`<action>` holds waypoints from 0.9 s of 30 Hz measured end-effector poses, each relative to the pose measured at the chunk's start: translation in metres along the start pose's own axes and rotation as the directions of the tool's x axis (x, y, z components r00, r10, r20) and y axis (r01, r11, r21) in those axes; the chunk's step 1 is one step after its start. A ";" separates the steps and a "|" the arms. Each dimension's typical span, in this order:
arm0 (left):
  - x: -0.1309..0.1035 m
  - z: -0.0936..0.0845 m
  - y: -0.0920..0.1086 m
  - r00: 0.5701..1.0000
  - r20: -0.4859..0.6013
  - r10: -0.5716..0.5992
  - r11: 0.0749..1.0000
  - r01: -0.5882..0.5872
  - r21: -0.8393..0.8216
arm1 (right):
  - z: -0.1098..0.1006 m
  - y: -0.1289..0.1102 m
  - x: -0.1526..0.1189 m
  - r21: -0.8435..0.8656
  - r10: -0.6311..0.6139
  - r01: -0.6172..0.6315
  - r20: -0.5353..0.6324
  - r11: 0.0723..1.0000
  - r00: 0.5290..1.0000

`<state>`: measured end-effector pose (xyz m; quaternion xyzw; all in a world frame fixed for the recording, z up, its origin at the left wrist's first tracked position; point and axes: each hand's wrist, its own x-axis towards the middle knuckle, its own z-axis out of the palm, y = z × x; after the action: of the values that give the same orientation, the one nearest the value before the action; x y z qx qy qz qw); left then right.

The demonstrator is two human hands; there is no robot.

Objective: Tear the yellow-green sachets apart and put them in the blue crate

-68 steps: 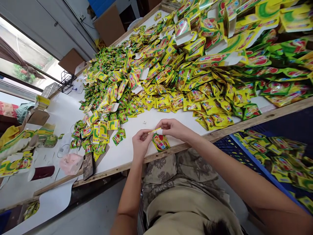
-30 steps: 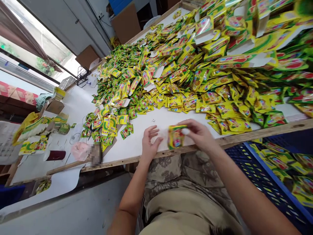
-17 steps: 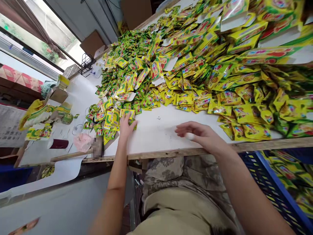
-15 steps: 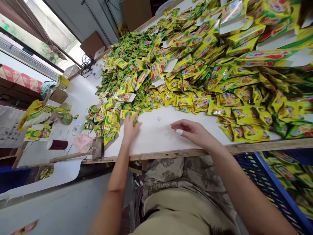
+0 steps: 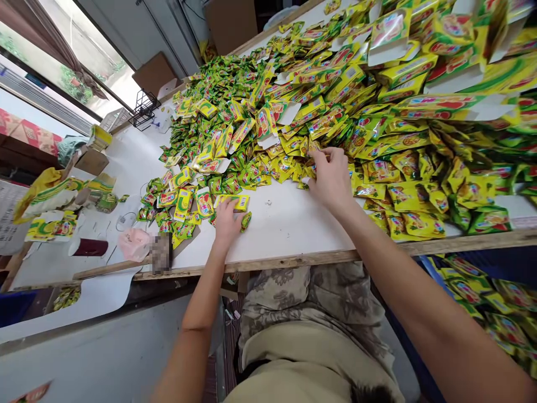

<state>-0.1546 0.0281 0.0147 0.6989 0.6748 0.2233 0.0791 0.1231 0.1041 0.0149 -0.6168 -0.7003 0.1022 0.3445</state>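
Note:
My left hand point(image 5: 229, 225) rests low over the table, its fingers curled over a small yellow carton point(image 5: 233, 202). A green sachet point(image 5: 246, 221) sits against its thumb side. Farther right, my right hand point(image 5: 332, 180) reaches into the front of the heap, fingers bent down onto a yellow sachet point(image 5: 311, 150); the fingertips are partly hidden among the sachets. More small yellow cartons point(image 5: 183, 205) lie left of my left hand, mixed with green sachets point(image 5: 165, 225).
A broad heap of sachets and flat cartons point(image 5: 266, 124) covers the back and right of the white table point(image 5: 274, 224). At left are a pink plastic bag point(image 5: 135, 244), a dark red cup point(image 5: 89, 247) and a black wire rack point(image 5: 145, 109). A blue crate point(image 5: 436, 274) stands below right.
My right hand has moved forward from above the bare tabletop to the sachets at the heap's edge. My left hand has come slightly right and nearer with the small yellow carton.

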 end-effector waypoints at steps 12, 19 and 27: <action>-0.036 -0.003 0.031 0.994 0.086 -0.060 0.998 0.061 -0.011 | -0.002 0.040 0.009 0.047 0.092 -0.088 -0.082 0.995 0.992; -0.037 0.000 0.042 0.952 0.192 -0.239 0.708 0.307 -0.636 | -0.022 0.008 -0.018 0.018 0.027 -0.025 -0.160 1.000 0.987; -0.045 0.010 0.084 0.921 0.227 -0.316 0.352 0.336 -0.874 | -0.008 -0.058 -0.086 0.651 -0.074 -0.263 0.442 0.712 0.894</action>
<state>-0.0735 -0.0200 0.0310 0.4008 0.5735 0.5216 0.4884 0.0822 0.0088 0.0224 -0.4380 -0.6349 0.5113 0.3789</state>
